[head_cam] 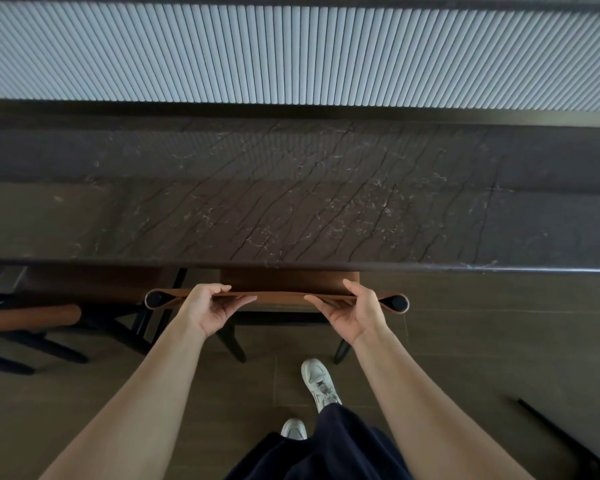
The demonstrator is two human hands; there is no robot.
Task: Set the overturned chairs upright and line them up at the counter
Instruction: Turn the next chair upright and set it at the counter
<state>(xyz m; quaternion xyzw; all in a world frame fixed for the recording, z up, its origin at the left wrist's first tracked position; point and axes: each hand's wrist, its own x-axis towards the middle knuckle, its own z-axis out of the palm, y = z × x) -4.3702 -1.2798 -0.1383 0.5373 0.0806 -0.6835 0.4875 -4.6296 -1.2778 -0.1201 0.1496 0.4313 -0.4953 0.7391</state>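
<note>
An upright chair (278,296) with a brown leather back and black legs stands right at the dark marble counter (291,202), its seat tucked under the counter's front edge. My left hand (210,308) grips the top of the backrest left of centre. My right hand (350,311) grips it right of centre. A second chair (32,315) with the same brown leather back stands to the left, also against the counter; part of it is cut off by the frame's edge.
A ribbed pale panel (291,53) runs behind the counter. The floor (499,341) is dark tile. My two feet in white shoes (317,381) stand just behind the chair. A dark slanted bar (551,434) lies at the lower right.
</note>
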